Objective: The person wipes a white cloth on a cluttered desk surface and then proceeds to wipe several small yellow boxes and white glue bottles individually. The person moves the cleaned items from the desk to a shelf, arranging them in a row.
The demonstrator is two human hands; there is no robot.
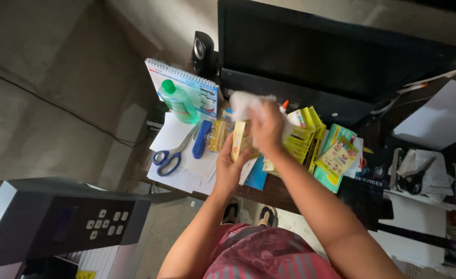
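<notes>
Step in hand: wiping; the person holds a small yellow box (pixel 238 140) up over the table (pixel 269 194) and rubs its top end with a white cloth (pixel 248 103); this reads as cleaning the box, judged from the pose alone.
Left hand (pixel 230 165): its grip is curled around the lower part of the yellow box, thumb on one side and fingers behind, holding it upright.
Right hand (pixel 267 129): its grip is bunched tight on the white cloth, pressing it onto the upper end of the box; the fingertips are hidden under the cloth.
Where the box is: lifted clear of the table, between the two hands, just in front of the dark monitor (pixel 321 57).
Left of the hands: blue-handled scissors (pixel 172 154) and a blue cutter (pixel 202 138) lie on white papers; a green bottle (pixel 179 102) rests against a spiral-bound calendar (pixel 186 85), with a small speaker (pixel 203 51) behind.
Right of the hands: a stack of yellow packets (pixel 305 135) and a crayon box (pixel 337 156), near the right forearm.
Near corner: a grey machine with a keypad (pixel 57 222), well apart from the hands.
Next move calls for: likely a steady left-hand hold while the box is turned, so the cloth meets an unwiped face without bumping the packets beside it.
</notes>
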